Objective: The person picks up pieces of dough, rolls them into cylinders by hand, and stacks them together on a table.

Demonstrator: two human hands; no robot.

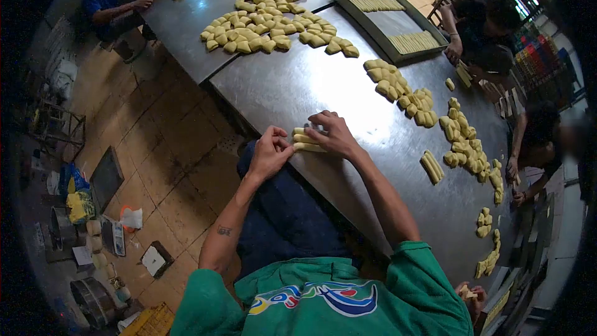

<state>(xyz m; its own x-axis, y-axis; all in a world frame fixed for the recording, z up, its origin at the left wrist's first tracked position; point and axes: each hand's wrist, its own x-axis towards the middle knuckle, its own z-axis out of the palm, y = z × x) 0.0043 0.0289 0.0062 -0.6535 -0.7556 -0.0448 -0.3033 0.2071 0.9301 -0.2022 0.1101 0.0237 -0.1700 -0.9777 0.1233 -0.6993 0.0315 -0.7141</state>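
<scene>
Several short dough rolls (305, 139) lie side by side at the near edge of the metal table, between my hands. My left hand (272, 151) is at their left ends, thumb and fingertips pinched together at the lowest roll. From the right, my right hand (333, 134) reaches over the rolls with bent, spread fingers touching them and covers their right ends. To the right, another small group of dough rolls (432, 167) lies on the table. Beyond my hands sit many cut dough pieces (261, 25).
The metal table (280, 87) stretches ahead and right. A tray (393, 20) with rows of dough strips stands at its far part. More dough pieces (463, 140) line the right side. Co-workers (112, 0) work around the table. Tins and containers (93, 298) stand on the floor at left.
</scene>
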